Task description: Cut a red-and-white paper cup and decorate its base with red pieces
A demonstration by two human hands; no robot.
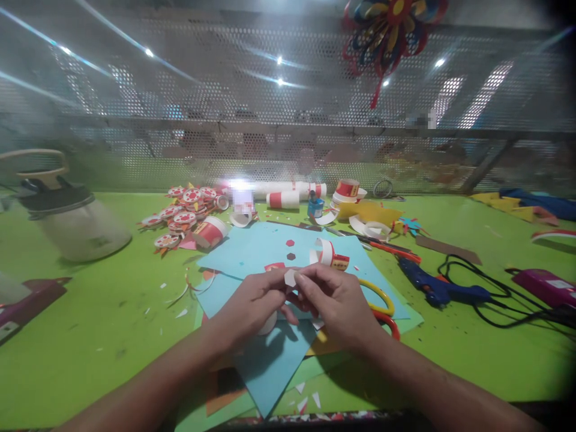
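A small white hexagonal paper piece (290, 278) is pinched between the fingertips of my left hand (256, 300) and my right hand (337, 297). Both hands are close together over light blue paper sheets (270, 372). Just beyond them lie a red hexagon (290, 243) and a darker one (291, 257). A curled cut strip of paper cup (330, 255) stands behind my right hand. Yellow and red scissor handles (380, 300) show beside that hand. Part of a round white thing (269, 324) shows under my left hand.
At the left stands a large jug (81, 222). Red and white paper discs (184, 216) are heaped behind, near paper cups (282, 200). A blue glue gun (436, 285) with a black cable lies right, near a purple box (544, 288). Mesh rises along the back edge.
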